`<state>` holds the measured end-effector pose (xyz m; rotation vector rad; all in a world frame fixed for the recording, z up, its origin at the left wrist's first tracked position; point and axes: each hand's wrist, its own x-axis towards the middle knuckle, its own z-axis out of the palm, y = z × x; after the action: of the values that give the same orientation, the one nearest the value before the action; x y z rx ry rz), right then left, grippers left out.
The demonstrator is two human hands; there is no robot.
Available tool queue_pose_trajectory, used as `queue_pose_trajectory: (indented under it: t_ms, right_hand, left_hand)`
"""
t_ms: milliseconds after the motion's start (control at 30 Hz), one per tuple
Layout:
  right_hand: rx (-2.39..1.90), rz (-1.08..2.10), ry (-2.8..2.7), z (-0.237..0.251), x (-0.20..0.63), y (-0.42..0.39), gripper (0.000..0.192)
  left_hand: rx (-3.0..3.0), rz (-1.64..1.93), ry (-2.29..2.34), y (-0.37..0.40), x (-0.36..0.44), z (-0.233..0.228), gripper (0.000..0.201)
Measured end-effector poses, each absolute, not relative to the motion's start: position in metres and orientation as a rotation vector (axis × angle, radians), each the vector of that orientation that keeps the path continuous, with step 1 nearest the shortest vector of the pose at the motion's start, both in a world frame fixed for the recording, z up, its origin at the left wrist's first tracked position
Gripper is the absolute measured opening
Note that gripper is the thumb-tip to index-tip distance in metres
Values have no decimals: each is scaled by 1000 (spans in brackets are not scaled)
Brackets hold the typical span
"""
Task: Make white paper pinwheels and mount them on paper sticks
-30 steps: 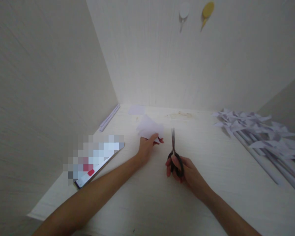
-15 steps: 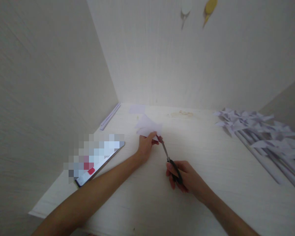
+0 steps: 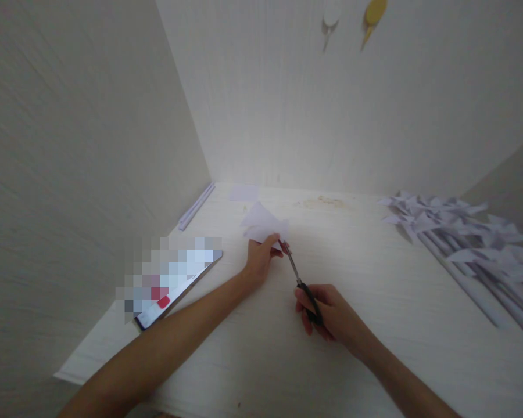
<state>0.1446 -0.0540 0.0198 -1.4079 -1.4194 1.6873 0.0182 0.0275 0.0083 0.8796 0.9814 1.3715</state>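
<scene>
Right hand [image 3: 331, 316] nearest, fingers closed through the black handles of the scissors [image 3: 303, 287]. Blades slant up-left, tips meeting the lower edge of the paper [image 3: 264, 223]; can't tell if blades are parted. Left hand [image 3: 261, 258] just beyond, thumb and fingers pinched on the paper's near edge, holding it a little above the table [image 3: 375, 325]. Paper is a pale folded piece, centre of the table, pointing away from the person. Phone [image 3: 174, 278] lies left of the left forearm, near the table's left edge. Pile of paper pinwheels [image 3: 462, 238] on white sticks at far right, well apart from both hands. Small paper square [image 3: 244, 193] and a thin white strip [image 3: 195, 206] lie by the back wall. Two hooks, white [image 3: 330, 14] and yellow [image 3: 375, 13], on the wall above.
</scene>
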Motion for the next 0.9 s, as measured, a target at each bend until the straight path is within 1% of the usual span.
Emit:
queue_pose_trajectory:
  t_ms: [900]
  right_hand:
    - [-1415,1630,-1446,14,146,-53,37]
  left_hand:
    - [837,1375,973,29,18,5,12]
